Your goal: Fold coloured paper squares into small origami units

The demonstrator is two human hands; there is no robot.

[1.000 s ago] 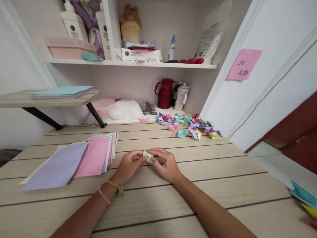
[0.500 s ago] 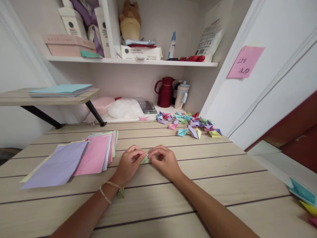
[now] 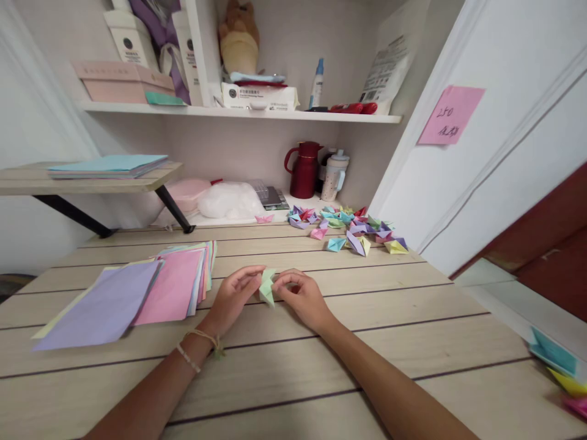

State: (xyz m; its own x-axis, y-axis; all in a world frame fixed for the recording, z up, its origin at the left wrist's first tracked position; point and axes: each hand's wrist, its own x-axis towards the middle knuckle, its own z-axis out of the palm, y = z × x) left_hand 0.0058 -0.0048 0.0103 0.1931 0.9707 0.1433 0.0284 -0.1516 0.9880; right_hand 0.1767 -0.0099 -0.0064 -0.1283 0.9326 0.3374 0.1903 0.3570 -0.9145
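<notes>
Head view: my left hand (image 3: 233,296) and my right hand (image 3: 302,296) come together just to the right of the fanned stack of coloured sheets (image 3: 174,287). They sit low over the wooden table (image 3: 321,366). Both are pinched on one small folded paper piece (image 3: 266,286), the left taking its left side with thumb and fingertips and the right taking its right side. The hands are close, with only the paper between the fingertips.

The piece is pale mint green and much smaller than any sheet in the stack. It is folded into a compact, angular shape with sharp creases. It stands on edge and a little tilted, with one pointed corner aimed down at the table and a broader flap rising above my fingers. I cannot tell whether that lower corner touches the wood. The side facing me shows two flat facets meeting at a ridge.

The top of the stack shows a lilac sheet nearest me and a pink one beside it, with thin edges of other colours peeking out on the side towards my hands. A thin cord bracelet (image 3: 195,348) sits on my left wrist, just right of the stack's near corner. Beyond the stack and well to its right lies a loose heap of folded pieces (image 3: 353,229) in pink, blue, purple, yellow and green.
</notes>
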